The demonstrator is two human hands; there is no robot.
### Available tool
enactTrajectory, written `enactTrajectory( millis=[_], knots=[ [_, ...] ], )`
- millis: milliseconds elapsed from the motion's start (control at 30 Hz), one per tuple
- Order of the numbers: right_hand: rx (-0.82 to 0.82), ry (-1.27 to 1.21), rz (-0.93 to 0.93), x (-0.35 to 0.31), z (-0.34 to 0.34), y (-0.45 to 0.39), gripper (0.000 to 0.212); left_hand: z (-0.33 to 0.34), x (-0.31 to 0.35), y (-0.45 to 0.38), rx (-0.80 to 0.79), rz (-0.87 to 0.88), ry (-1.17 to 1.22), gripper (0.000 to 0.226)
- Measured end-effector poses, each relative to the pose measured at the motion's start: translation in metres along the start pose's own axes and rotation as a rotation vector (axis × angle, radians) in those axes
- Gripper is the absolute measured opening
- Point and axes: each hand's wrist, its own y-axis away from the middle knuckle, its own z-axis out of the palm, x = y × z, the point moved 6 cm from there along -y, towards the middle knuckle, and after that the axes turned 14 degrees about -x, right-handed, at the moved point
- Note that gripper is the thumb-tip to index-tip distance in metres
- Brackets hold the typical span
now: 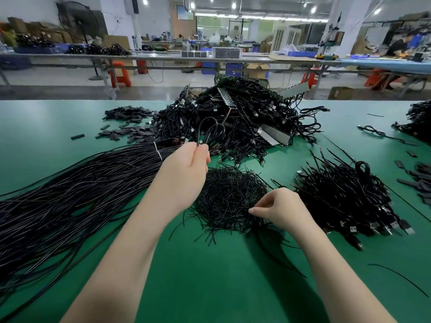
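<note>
My left hand (189,166) is raised above the green table (210,276) and grips a coiled black cable (211,131), whose loops stand up above my fingers. My right hand (279,209) hovers low at the right edge of a heap of thin black twist ties (226,197), fingers curled, thumb and forefinger pinched together at the heap. Whether a tie is between them is too small to tell.
A long bundle of straight black cables (70,190) lies at the left. A big tangle of cables with metal strips (245,117) is behind. Coiled USB cables (345,199) pile at the right. Small black sleeves (130,122) lie at back left.
</note>
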Motion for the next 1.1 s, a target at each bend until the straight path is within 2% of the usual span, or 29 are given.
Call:
enactTrajectory(
  millis=[100, 233, 467, 667, 733, 833, 967, 1100],
  knots=[
    [0.024, -0.009, -0.016, -0.004, 0.008, -0.001, 0.020, 0.001, 0.000, 0.001, -0.012, -0.004, -0.002, 0.034],
    [0.032, 0.070, -0.016, -0.003, 0.011, -0.001, 0.027, 0.002, 0.000, 0.001, -0.014, -0.013, -0.005, 0.034],
    [0.021, 0.114, -0.039, -0.010, 0.012, -0.001, 0.012, 0.001, 0.003, 0.003, -0.022, -0.009, -0.031, 0.034],
    [0.150, 0.153, -0.036, -0.013, -0.014, 0.011, 0.014, 0.000, 0.005, 0.003, -0.031, -0.009, -0.052, 0.034],
    [0.079, 0.189, -0.021, -0.014, -0.012, 0.011, 0.007, 0.001, 0.005, 0.003, -0.042, -0.005, -0.056, 0.034],
    [-0.020, 0.287, 0.015, -0.015, 0.001, 0.010, 0.007, 0.003, 0.003, 0.003, -0.053, -0.003, -0.050, 0.034],
    [-0.045, 0.277, 0.006, -0.015, 0.006, 0.006, 0.019, 0.005, 0.001, 0.001, -0.069, 0.011, -0.023, 0.034],
    [0.029, 0.163, -0.028, -0.012, -0.008, 0.009, 0.013, 0.004, 0.000, 0.001, -0.072, -0.014, -0.059, 0.034]
  ],
)
